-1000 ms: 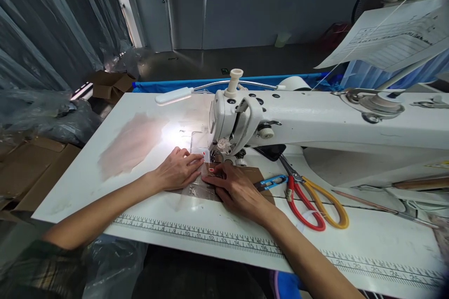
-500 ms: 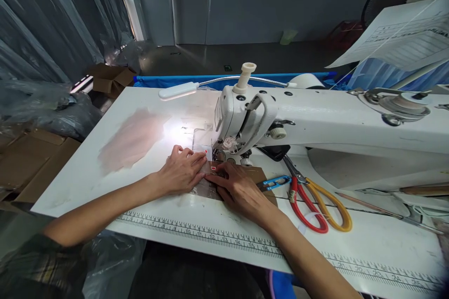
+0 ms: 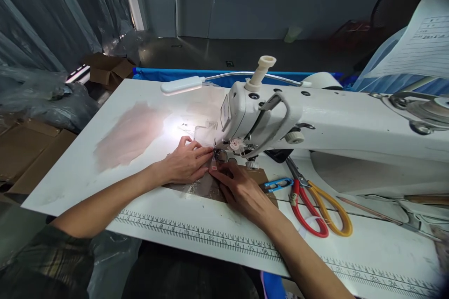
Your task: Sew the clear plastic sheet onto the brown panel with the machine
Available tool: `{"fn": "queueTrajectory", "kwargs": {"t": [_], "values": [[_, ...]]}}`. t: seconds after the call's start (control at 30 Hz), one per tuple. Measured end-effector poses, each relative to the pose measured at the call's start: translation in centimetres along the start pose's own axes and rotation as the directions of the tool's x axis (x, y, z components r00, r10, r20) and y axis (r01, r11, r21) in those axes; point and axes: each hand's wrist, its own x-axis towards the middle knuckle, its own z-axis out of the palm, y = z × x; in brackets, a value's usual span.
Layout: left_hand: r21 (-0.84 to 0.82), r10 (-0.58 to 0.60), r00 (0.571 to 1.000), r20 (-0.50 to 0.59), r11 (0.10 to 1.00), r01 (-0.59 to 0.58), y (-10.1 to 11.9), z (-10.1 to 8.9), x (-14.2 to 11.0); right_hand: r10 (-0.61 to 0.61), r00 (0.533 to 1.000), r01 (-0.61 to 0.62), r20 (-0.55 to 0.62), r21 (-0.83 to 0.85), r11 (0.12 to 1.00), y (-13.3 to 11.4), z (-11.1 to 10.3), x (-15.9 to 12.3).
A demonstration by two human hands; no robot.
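Palm down, my left hand (image 3: 187, 161) has its fingers stretched out flat, their tips just left of the presser foot (image 3: 216, 152) of the white sewing machine (image 3: 242, 112). My right hand (image 3: 242, 184) is on the near side of the foot, thumb and forefinger closing on a small red-and-white label (image 3: 213, 167). Thin see-through material (image 3: 196, 188) runs beneath both hands over a brown surface; its edges are hard to make out. Blue thread snips (image 3: 278, 184) lie right of my right hand, beside scissors with one red and one yellow handle (image 3: 315, 203).
A printed ruler (image 3: 210, 237) runs along the near edge of the white table (image 3: 80, 187). A lamp head (image 3: 182, 85) on a bendy stem lights the work. Cardboard boxes (image 3: 35, 154) and plastic sheeting stand on the left. A paper sheet (image 3: 417, 42) hangs at upper right.
My view has shifted, so the machine appears farther right. My left fingertips have come closer to the presser foot, and the upper red mark is now out of sight. The right hand keeps its grip.
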Motion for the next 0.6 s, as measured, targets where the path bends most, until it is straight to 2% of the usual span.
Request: {"fn": "queueTrajectory", "kwargs": {"t": [0.3,0.6], "values": [[-0.005,-0.016,1.0,-0.026,1.0,0.016,0.37,0.21,0.02,-0.019,1.0,0.02,-0.025,0.04,0.999,0.21,0.12,-0.12],[-0.008,-0.023,1.0,0.004,1.0,0.023,0.43,0.18,-0.01,0.008,1.0,-0.007,-0.009,0.044,0.999,0.14,0.08,-0.09]]}}
